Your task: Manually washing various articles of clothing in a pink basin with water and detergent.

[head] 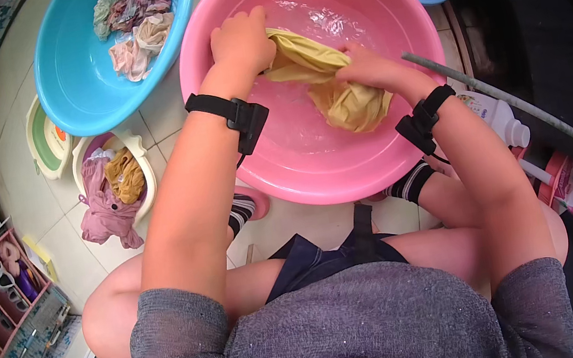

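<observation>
A large pink plastic basin (pixel 286 179) with clear water in it stands on the floor before me. Over the water my left hand (pixel 245 42) grips one end of a wet yellow cloth (pixel 353 103). My right hand (pixel 367 68) holds the same cloth further along, so a folded stretch spans between the two. The cloth's lower part hangs bunched below my right hand, at the water. Whether it is a garment cannot be told. Both fists hide the ends of the cloth that they grip.
A blue basin (pixel 74 83) at the upper left holds several wrung cloths (pixel 141 22). Below it, a small cream basin (pixel 148 167) is heaped with pink and mustard clothes (pixel 106 196). A white bottle (pixel 495 115) and a grey rod (pixel 503 94) are close to my right forearm.
</observation>
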Demonstrator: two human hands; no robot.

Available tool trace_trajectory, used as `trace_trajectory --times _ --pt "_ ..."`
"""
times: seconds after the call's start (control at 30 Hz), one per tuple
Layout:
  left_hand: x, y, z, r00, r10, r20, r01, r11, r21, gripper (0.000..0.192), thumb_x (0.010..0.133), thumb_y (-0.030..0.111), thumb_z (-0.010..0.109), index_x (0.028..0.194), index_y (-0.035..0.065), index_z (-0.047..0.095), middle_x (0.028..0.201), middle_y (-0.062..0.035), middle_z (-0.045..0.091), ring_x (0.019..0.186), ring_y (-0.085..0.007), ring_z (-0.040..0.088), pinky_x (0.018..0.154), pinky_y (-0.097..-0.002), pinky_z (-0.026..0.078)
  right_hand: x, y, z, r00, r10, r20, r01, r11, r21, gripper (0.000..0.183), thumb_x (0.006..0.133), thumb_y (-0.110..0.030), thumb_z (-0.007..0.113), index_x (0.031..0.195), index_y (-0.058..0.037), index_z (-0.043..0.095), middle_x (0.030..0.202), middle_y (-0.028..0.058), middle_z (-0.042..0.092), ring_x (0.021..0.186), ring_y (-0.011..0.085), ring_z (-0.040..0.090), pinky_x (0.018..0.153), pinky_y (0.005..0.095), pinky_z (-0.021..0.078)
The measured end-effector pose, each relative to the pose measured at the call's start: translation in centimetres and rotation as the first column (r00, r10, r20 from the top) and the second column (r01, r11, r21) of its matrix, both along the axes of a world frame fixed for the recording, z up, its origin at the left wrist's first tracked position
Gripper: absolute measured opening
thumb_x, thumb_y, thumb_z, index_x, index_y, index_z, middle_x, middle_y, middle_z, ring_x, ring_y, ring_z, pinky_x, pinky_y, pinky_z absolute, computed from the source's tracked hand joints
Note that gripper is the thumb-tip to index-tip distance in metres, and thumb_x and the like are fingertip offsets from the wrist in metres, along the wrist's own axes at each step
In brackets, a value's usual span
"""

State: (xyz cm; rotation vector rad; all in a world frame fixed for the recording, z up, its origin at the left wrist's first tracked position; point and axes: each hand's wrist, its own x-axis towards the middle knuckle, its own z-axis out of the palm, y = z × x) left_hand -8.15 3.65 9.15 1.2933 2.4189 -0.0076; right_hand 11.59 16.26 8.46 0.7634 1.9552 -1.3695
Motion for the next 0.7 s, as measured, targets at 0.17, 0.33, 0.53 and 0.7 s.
trace_trajectory --times 0.17,0.33,0.53,0.7 --pt "4.8 -0.6 -4.9 0.985 -0.147 -0.095 0.157 0.981 0.112 0.090 0.071 0.044 0.076 0.146 0.0334 0.027 0.148 -0.0147 0.030 0.135 -0.0365 0.032 0.103 -0.0502 0.038 0.8 -0.5 -3.2 0.931 -0.091 -0.353 0.339 0.575 0.745 0.070 0.078 -0.015 0.066 0.142 -0.0192 0.038 0.128 0.0213 0.050 0.115 0.0373 0.052 0.095 0.0423 0.0455" --pt "4.1 -1.5 -6.4 0.989 0.029 0.144 0.010 0.965 -0.262 0.079 0.071 0.038 0.076 0.139 0.0276 0.037 0.145 -0.0154 0.034 0.127 -0.0389 0.041 0.098 -0.0466 0.043 1.5 -3.4 -4.5 0.946 0.323 -0.010 -0.258 0.774 0.578 0.066 0.082 -0.012 0.058 0.144 -0.0256 0.036 0.131 0.0191 0.048 0.114 0.0356 0.053 0.089 0.0445 0.0474" --pt "2.8 -0.2 -5.8 0.446 0.560 0.698 -0.595 0.768 -0.237 0.043 0.077 0.023 0.068 0.116 0.0079 0.054 0.106 -0.0146 0.060 0.097 -0.0319 0.060 0.090 -0.0516 0.047 0.5 1.0 -9.5 0.828 -0.559 -0.043 0.509 0.718 0.475 0.051 0.079 -0.015 0.057 0.129 -0.0100 0.053 0.124 0.0210 0.056 0.105 0.0373 0.059 0.089 0.0416 0.0478" --pt "3.7 -0.3 -2.1 -0.536 0.188 0.823 -0.777 0.271 -0.568 0.043 0.084 0.037 0.068 0.116 0.0109 0.054 0.101 -0.0128 0.060 0.091 -0.0278 0.060 0.082 -0.0586 0.049 -5.0 -3.7 -4.0 0.611 -0.621 -0.491 0.661 0.742 -0.116 0.040 0.077 -0.021 0.059 0.113 -0.0054 0.061 0.117 0.0169 0.060 0.099 0.0344 0.062 0.087 0.0415 0.0481"
